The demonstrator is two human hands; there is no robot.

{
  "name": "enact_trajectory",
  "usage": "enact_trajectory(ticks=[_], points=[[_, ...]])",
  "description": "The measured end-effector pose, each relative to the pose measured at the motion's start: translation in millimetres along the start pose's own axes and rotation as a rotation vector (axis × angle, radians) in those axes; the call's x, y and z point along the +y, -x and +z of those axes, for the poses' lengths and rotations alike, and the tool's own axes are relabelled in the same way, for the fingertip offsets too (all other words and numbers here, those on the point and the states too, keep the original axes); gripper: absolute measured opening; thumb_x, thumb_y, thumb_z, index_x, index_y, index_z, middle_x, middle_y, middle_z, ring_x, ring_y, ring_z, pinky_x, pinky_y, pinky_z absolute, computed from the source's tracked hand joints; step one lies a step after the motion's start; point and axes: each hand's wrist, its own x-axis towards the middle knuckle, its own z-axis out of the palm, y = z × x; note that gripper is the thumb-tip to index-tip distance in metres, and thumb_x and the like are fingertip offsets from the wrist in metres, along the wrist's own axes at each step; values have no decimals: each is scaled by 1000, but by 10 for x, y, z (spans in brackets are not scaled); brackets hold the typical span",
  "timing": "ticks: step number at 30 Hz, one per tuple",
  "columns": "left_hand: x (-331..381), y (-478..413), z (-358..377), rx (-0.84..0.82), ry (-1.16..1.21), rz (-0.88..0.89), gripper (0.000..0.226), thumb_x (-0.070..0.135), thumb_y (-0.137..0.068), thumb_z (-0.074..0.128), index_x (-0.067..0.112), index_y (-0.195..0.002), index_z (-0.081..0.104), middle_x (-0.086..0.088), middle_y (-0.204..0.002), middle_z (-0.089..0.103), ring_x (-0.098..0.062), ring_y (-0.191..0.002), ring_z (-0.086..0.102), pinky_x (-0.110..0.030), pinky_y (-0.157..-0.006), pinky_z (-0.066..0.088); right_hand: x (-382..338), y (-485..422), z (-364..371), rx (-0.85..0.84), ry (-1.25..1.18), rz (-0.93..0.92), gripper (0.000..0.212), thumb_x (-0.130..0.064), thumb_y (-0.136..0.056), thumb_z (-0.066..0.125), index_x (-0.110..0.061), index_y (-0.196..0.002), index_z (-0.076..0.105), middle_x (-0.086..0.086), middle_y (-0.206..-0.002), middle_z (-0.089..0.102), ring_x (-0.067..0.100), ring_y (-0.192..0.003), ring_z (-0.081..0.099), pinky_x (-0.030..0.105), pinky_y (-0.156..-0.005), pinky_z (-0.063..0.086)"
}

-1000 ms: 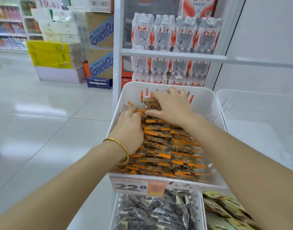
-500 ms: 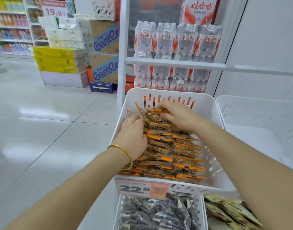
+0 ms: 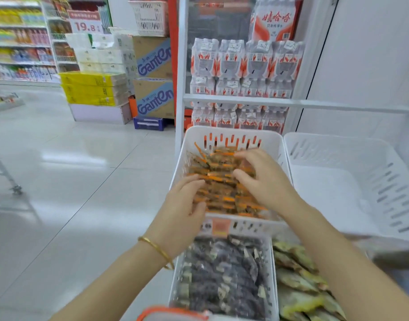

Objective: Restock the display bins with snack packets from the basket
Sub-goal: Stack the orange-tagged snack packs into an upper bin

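Both working: left hand [image 3: 182, 205] presses flat on snack packets [image 3: 219, 181], right hand [image 3: 268, 184] pinches several; probably light, slippery, so grip sealed edges.

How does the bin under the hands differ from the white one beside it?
The left bin is packed with orange-edged packets; the right bin shows only its bare floor. The left hand and right hand touch the left bin's packets; neither touches the right bin. Both are white, slotted plastic.

I logged two upper bins, left bin [image 3: 231, 132] and right bin [image 3: 326, 181]; one heap of orange packets [image 3: 219, 180]; my left hand [image 3: 182, 218] and right hand [image 3: 268, 184], two; one bracelet [image 3: 157, 250].
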Motion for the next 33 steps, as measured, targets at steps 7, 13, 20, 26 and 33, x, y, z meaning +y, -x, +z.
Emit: enact_trajectory(ticks=[7,13,20,26,33], points=[[206,1805,-28,-552,-219,-236,57,36,-83,37,7,-131,49,-9,-138,44,-19,-130,38,-10,-97,21,-537,2180,638,-291,-351,228,23,-16,-94,55,-15,-116,62,-5,-107,58,7,-91,56,6,-76,40],[-159,2556,-53,-676,-440,-331,45,21,-97,46,11,-140,38,-6,-148,31,-18,-137,28,-17,-103,16,-243,3273,1649,-510,-341,589,22,-4,-91,54,-5,-111,63,12,-111,65,30,-103,62,43,-94,47],[-433,2661,-34,-679,-498,-327,44,19,-97,43,17,-141,36,-1,-149,30,-20,-136,28,-24,-106,19,-235,3304,2610,-717,-143,506,59,-21,-90,63,-15,-142,37,10,-145,41,28,-129,44,41,-103,41],[-631,2801,-49,-733,-501,-364,44,23,-97,41,23,-141,33,5,-150,23,-18,-136,25,-26,-108,23,-47,3137,3181,-913,163,346,41,-30,-87,66,-23,-126,52,12,-151,24,36,-134,29,46,-99,40],[-608,2710,-14,-679,-439,-374,39,25,-96,43,19,-134,41,3,-142,34,-18,-130,33,-32,-106,31,-157,3017,2818,-645,-2,128,14,-20,-86,66,-7,-83,64,6,-91,55,24,-89,55,36,-74,43]])
